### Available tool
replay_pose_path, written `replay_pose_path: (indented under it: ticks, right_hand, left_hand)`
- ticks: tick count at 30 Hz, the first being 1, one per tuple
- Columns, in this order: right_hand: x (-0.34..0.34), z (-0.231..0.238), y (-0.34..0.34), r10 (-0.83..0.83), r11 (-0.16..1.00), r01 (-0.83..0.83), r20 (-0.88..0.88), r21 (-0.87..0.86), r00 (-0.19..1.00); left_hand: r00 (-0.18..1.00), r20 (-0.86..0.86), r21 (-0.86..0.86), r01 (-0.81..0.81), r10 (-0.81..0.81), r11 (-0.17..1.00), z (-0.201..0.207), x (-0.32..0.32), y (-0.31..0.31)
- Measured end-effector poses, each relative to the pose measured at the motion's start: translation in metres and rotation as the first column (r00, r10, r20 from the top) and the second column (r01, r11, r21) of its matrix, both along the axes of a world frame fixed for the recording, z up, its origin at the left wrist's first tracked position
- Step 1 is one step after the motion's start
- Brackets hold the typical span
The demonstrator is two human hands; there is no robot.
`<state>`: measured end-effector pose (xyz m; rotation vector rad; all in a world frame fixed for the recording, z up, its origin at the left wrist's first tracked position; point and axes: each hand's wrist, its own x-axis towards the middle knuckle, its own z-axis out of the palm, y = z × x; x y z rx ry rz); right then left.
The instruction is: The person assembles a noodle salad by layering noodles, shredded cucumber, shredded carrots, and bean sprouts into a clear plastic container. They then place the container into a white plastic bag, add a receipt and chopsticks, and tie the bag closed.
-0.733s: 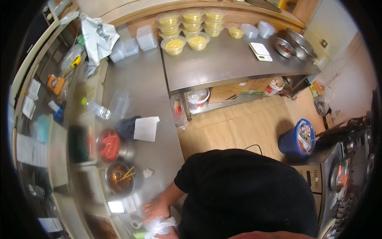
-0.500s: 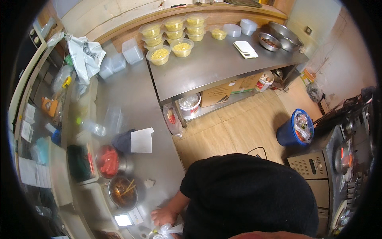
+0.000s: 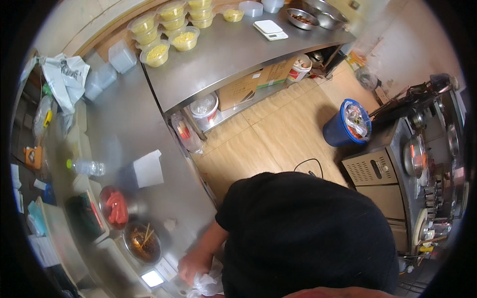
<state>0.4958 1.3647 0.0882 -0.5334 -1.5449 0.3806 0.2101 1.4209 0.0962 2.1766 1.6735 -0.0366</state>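
In the lower left part of the head view, my right hand [image 3: 195, 265] reaches down from a black short sleeve over the steel counter. Its fingers are curled at a crumpled, translucent white plastic bag [image 3: 206, 284] and appear closed on it. Of my left hand [image 3: 214, 296], just a sliver of skin shows under the bag at the lower edge; its fingers are hidden. Beside the bag lies a small scale with a lit display [image 3: 152, 277]. Behind it stands a steel bowl of dark sauce [image 3: 142, 242] with chopsticks [image 3: 147, 235] in it.
Another steel bowl [image 3: 105, 208] holds pink-red pieces. A white sheet [image 3: 148, 170] and a clear bottle [image 3: 89, 167] lie farther back. Tubs of yellow shreds [image 3: 157, 54] and a white scale [image 3: 270, 30] stand on the far counter. A blue bin [image 3: 335, 130] stands on the floor.
The view has swung, so the counters and bin sit farther left and higher. My right hand has closed in on the white bag, its fingers now more curled.
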Motion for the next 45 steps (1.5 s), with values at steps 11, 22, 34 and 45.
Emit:
replay_pose_path:
  ticks: [11,22,34,45]
  right_hand:
    - [-0.001,0.039,-0.017,0.005,0.978,-0.068,0.298,0.199,0.954]
    - [-0.007,0.050,-0.015,0.177,0.969,-0.209,0.220,0.133,0.959]
    - [0.011,0.045,0.009,0.508,0.510,-0.702,-0.484,-0.497,0.712]
    - [0.060,0.068,0.010,0.534,0.639,-0.380,0.031,-0.669,0.845]
  left_hand:
    - [0.758,0.649,0.031,-0.121,0.072,0.992,0.009,-0.026,-0.009]
    - [0.063,0.829,-0.501,-0.358,0.556,0.788,0.087,0.081,-0.041]
    - [-0.179,0.737,-0.676,-0.187,0.652,0.713,0.072,0.068,-0.014]
    - [-0.392,0.729,-0.685,-0.421,0.561,0.595,0.041,0.057,0.013]
